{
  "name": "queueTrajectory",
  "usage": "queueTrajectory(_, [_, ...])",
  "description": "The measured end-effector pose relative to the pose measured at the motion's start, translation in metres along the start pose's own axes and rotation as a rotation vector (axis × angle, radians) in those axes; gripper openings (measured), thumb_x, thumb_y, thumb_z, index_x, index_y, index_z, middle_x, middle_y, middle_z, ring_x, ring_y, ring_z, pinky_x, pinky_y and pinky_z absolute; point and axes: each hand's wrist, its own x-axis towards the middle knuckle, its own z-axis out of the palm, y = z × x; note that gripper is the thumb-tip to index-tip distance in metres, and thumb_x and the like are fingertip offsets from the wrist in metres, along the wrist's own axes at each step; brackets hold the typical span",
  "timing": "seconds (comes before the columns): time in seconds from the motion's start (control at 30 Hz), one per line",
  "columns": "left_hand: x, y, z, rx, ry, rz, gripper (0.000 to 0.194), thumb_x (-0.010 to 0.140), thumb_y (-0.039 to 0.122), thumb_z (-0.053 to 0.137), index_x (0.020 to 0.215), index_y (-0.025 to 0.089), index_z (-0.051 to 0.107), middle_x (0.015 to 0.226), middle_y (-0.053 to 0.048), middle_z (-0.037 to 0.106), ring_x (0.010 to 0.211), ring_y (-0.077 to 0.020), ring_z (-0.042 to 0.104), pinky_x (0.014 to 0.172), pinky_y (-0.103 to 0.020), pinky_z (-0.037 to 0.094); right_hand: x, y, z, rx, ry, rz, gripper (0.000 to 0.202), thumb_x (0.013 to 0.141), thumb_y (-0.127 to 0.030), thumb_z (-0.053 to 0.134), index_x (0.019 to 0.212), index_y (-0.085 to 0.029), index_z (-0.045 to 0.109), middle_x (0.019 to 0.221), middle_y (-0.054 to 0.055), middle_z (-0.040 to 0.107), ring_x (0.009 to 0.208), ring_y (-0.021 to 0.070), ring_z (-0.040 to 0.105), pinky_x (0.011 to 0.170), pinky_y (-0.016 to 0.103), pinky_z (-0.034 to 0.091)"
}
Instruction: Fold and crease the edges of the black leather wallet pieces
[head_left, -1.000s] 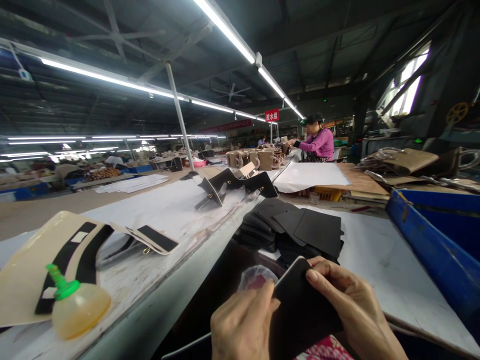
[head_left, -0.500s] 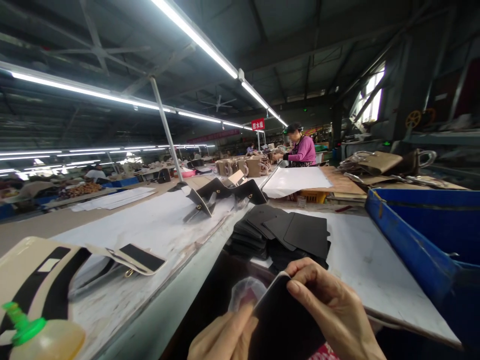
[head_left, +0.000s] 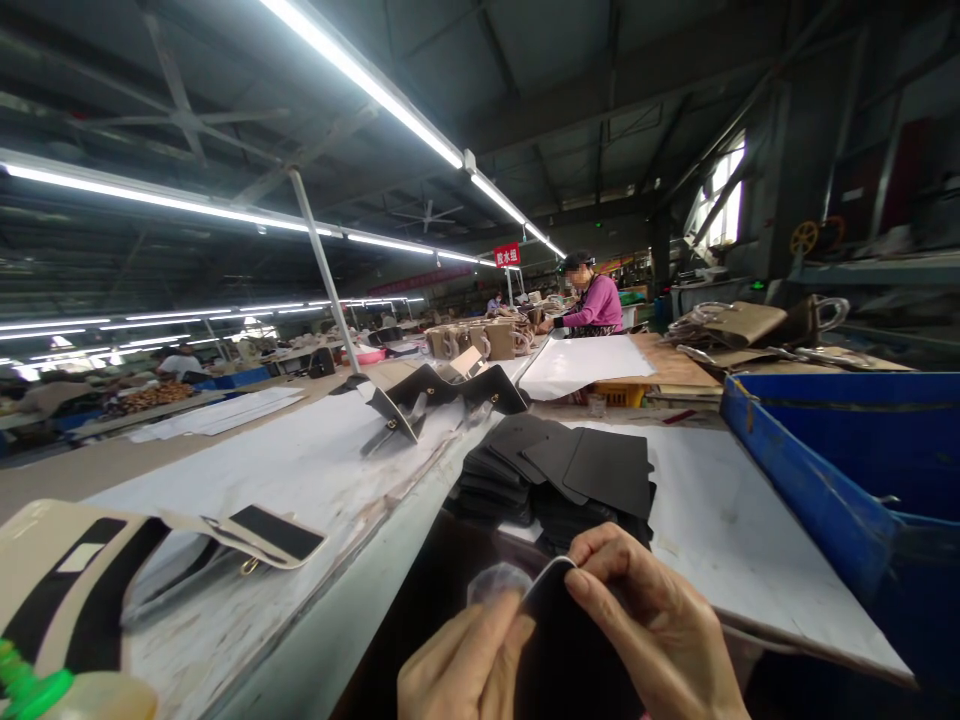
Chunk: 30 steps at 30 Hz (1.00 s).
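A dark flat piece (head_left: 559, 625) with a pale edge is held upright between both hands, low in the view. My left hand (head_left: 469, 655) pinches its left edge, beside a clear plastic piece (head_left: 499, 580). At its top corner, my right hand (head_left: 645, 620) grips the edge between thumb and fingers. Just beyond the hands lies a pile of black flat panels (head_left: 555, 465). The lower part of the held piece blends into the dark area below.
A bottle with a green cap (head_left: 41, 690) stands at the lower left, near beige and black bag parts (head_left: 277, 535). More black parts (head_left: 427, 390) lie on the white-covered table (head_left: 247, 465). At right is a blue bin (head_left: 810, 470). A person in purple (head_left: 596, 300) works farther back.
My left hand has moved slightly right and up along the edge, covering more of the clear plastic. My right hand has shifted slightly left. The whole view has moved a little.
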Motion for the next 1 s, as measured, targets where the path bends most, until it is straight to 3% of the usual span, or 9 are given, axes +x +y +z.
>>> queueTrajectory(0.2, [0.018,0.019,0.021,-0.092,-0.016,-0.11,0.02,0.094,0.009,0.055,0.102,0.023,0.066,0.076,0.003,0.067,0.067,-0.0071,0.063,0.068,-0.015,0.046,-0.005,0.006,0.0,-0.088,-0.006,-0.147,0.025,0.091,-0.03,0.066,0.07,-0.02,0.058,0.081,0.002,0.063,0.073,0.0127,0.06,0.065,0.019,0.047])
queueTrajectory(0.3, [0.03,0.018,0.013,-0.16,-0.08,-0.228,0.016,0.096,0.017,0.052,0.086,0.022,0.064,0.067,0.005,0.058,0.06,-0.0065,0.055,0.062,-0.016,0.041,0.0,0.005,-0.017,-0.059,-0.198,-0.149,0.022,0.095,-0.035,0.061,0.078,-0.021,0.064,0.088,0.003,0.065,0.075,0.0124,0.063,0.066,0.018,0.05])
queueTrajectory(0.4, [0.045,0.006,-0.003,-0.371,-0.214,-0.343,0.023,0.097,0.029,0.054,0.077,0.021,0.063,0.065,0.004,0.054,0.061,-0.0077,0.051,0.06,-0.018,0.04,0.014,0.0,-0.036,-0.087,-0.37,-0.134,0.027,0.099,-0.046,0.052,0.101,-0.027,0.071,0.111,0.008,0.066,0.103,0.0199,0.064,0.083,0.025,0.054])
queueTrajectory(0.5, [0.057,-0.002,-0.008,-0.74,-0.308,-0.3,0.03,0.097,0.038,0.054,0.073,0.02,0.061,0.063,0.001,0.051,0.063,-0.0113,0.051,0.061,-0.024,0.043,0.03,-0.008,-0.036,-0.201,-0.473,-0.179,0.027,0.097,-0.044,0.056,0.119,-0.031,0.067,0.128,0.007,0.061,0.123,0.0226,0.056,0.101,0.032,0.048])
queueTrajectory(0.7, [0.062,0.005,0.002,-1.024,-0.23,-0.235,0.046,0.088,0.055,0.061,0.056,0.023,0.056,0.04,0.001,0.047,0.056,-0.0155,0.054,0.066,-0.032,0.054,0.036,-0.01,-0.003,-0.078,-0.84,0.058,0.007,0.088,-0.023,0.066,0.08,-0.023,0.065,0.081,-0.002,0.061,0.078,0.0153,0.057,0.076,0.023,0.05])
queueTrajectory(0.8, [0.056,-0.001,-0.02,-1.041,-0.273,-0.382,0.027,0.088,0.05,0.065,0.08,0.026,0.075,0.078,-0.004,0.076,0.084,-0.0198,0.069,0.083,-0.036,0.058,0.033,-0.003,-0.007,-0.028,-0.759,0.194,0.016,0.088,-0.029,0.066,0.076,-0.019,0.059,0.073,-0.003,0.055,0.069,0.0129,0.051,0.062,0.021,0.043])
queueTrajectory(0.87, [0.05,-0.008,-0.041,-1.085,-0.351,-0.62,0.045,0.084,0.06,0.065,0.111,0.026,0.074,0.126,-0.008,0.069,0.113,-0.0269,0.067,0.096,-0.039,0.055,0.035,0.0,-0.014,-0.175,-0.637,0.131,0.018,0.087,-0.027,0.065,0.073,-0.019,0.056,0.071,-0.003,0.054,0.066,0.0122,0.049,0.058,0.021,0.039])
queueTrajectory(0.93, [0.043,-0.014,-0.057,-1.078,-0.429,-0.77,0.076,0.069,0.076,0.068,0.124,0.024,0.069,0.138,-0.011,0.061,0.121,-0.0332,0.062,0.097,-0.039,0.055,0.039,0.002,-0.02,-0.356,-0.564,-0.017,0.018,0.088,-0.021,0.063,0.071,-0.019,0.056,0.071,-0.002,0.056,0.065,0.0124,0.05,0.056,0.021,0.038])
queueTrajectory(1.0, [0.035,-0.018,-0.062,-0.922,-0.436,-0.769,0.081,0.062,0.076,0.073,0.124,0.024,0.068,0.132,-0.01,0.065,0.12,-0.0321,0.063,0.097,-0.035,0.055,0.043,0.004,-0.021,-0.502,-0.536,-0.184,0.017,0.089,-0.019,0.061,0.073,-0.019,0.058,0.073,-0.001,0.059,0.065,0.0133,0.054,0.058,0.023,0.039])
